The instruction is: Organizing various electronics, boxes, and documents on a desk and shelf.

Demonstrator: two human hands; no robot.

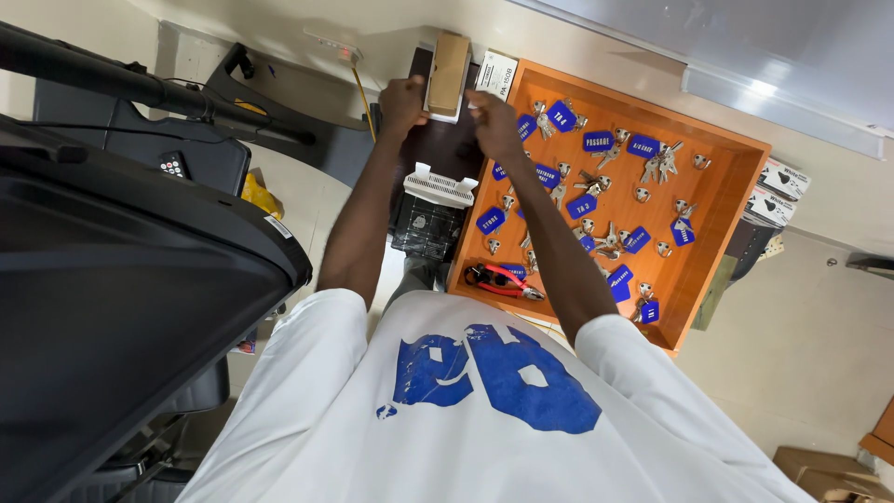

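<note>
Both arms reach straight out from the white shirt (pixel 484 410) with its blue print. The left hand (pixel 402 102) is curled closed around the near side of a small tan box (pixel 448 73), gripping it at the edge. The right hand (pixel 494 123) sits just beside the box on its other side, fingers bent and closed toward it; whether it actually grips the box or only touches it cannot be told from this angle. The box stands between the two hands, held up against the wall.

Just under the hands lies a dark tabletop (pixel 447 149), and nearer the body than the hands a white ribbed part (pixel 438 189) rests on a black mesh case (pixel 425 228).

Beside the right hand, and running back along the right forearm, is an orange key tray (pixel 722 200), filled with metal keys and blue tags (pixel 598 141). Red pliers (pixel 500 279) lie in the tray's corner nearest the body. A white carton (pixel 494 74) stands touching the tray's rim, just past the right hand.

On the left arm's side, well apart from the hands, is a big black machine (pixel 121 279).
</note>
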